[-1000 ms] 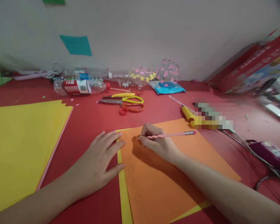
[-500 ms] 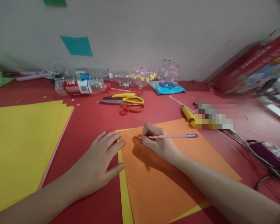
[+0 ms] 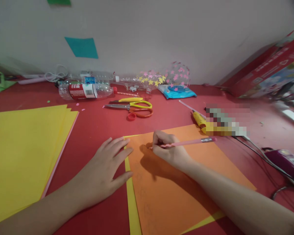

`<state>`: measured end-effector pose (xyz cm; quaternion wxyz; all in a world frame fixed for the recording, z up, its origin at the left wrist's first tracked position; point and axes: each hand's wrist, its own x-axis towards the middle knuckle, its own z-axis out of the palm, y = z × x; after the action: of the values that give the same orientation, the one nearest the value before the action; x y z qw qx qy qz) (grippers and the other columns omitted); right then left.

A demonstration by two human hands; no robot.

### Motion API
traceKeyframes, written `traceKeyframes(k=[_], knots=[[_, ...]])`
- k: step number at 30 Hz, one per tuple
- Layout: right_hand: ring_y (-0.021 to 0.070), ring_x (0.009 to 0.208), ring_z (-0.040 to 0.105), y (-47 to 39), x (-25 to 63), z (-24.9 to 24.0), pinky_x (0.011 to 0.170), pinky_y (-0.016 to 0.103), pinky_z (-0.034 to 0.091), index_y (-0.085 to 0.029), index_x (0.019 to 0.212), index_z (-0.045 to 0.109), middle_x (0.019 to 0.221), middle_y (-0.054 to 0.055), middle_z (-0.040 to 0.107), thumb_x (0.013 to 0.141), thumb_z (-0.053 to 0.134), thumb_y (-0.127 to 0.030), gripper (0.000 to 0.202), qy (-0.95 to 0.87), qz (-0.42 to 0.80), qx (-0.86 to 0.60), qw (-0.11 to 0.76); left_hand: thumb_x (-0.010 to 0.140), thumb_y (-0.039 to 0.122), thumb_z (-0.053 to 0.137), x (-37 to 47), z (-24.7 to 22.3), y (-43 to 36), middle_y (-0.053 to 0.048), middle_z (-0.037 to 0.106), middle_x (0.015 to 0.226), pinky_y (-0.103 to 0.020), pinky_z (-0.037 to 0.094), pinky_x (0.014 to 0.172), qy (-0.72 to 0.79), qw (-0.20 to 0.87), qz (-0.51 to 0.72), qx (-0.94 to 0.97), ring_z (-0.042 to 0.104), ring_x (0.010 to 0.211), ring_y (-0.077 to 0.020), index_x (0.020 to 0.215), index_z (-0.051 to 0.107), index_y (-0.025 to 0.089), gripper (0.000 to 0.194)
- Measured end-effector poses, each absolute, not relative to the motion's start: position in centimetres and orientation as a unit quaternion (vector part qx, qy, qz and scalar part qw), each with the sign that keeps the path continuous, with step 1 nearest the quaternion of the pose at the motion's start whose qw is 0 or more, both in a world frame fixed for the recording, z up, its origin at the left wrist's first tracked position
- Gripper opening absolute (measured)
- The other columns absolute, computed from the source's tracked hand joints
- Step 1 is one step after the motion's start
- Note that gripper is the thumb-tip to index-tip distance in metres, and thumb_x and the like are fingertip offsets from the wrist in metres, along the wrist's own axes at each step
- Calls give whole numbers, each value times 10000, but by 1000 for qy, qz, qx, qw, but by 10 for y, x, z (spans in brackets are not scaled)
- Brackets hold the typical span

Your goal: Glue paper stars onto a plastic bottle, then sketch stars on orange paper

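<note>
An orange sheet (image 3: 176,202) lies over a yellow sheet (image 3: 132,205) on the red table. My right hand (image 3: 170,150) pinches a pink pencil (image 3: 186,143), its tip low over the upper left part of the orange sheet and its eraser end pointing right. Faint pencil marks run down the sheet's left side. With fingers spread flat, my left hand (image 3: 112,166) rests palm down at the left edge of both sheets, fingertips on the paper, holding nothing.
Yellow sheets (image 3: 22,150) are stacked at left. Behind lie scissors (image 3: 137,107), a red cap (image 3: 131,117), a labelled bottle (image 3: 83,91), star-patterned balloons (image 3: 177,75) and a blue packet (image 3: 178,93). A yellow glue gun (image 3: 199,120) and cables (image 3: 264,156) lie right.
My right hand has moved slightly right with the pencil, whose eraser end has risen a little. My left hand has stayed in place on the sheet's edge.
</note>
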<state>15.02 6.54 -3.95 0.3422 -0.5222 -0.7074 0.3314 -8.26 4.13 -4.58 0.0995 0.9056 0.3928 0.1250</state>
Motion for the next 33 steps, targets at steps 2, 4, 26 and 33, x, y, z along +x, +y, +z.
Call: traceKeyframes(k=[2,4,26,33], knots=[[86,498,307,66,151,-40,453,223,225,-218,571,334,511,-51,364,596,430,-179,107,-711,328,-517,345,932,503,439,-83,-46,41,-156,460,1456,-618,297,1106,392,94,119,907,384,1356,-348,1350,507,169,540],[85,494,302,66,151,-40,449,224,219,-219,568,327,509,-52,358,593,426,-183,108,-714,328,-513,347,932,507,434,-83,-46,41,-159,457,1456,-622,304,1101,392,93,116,908,382,1356,-350,1347,509,165,543],[78,508,358,63,148,-45,468,213,257,-206,655,423,561,-58,442,725,512,-188,114,-718,383,-476,332,920,487,470,-82,-47,42,-146,470,1446,-595,300,1112,393,96,130,905,389,1352,-346,1346,512,178,529],[83,510,385,63,146,-41,478,217,272,-208,683,436,570,-53,468,749,502,-204,94,-725,384,-479,313,926,480,460,-81,-45,41,-153,477,1438,-601,308,1103,394,90,119,907,399,1343,-346,1344,514,170,524]])
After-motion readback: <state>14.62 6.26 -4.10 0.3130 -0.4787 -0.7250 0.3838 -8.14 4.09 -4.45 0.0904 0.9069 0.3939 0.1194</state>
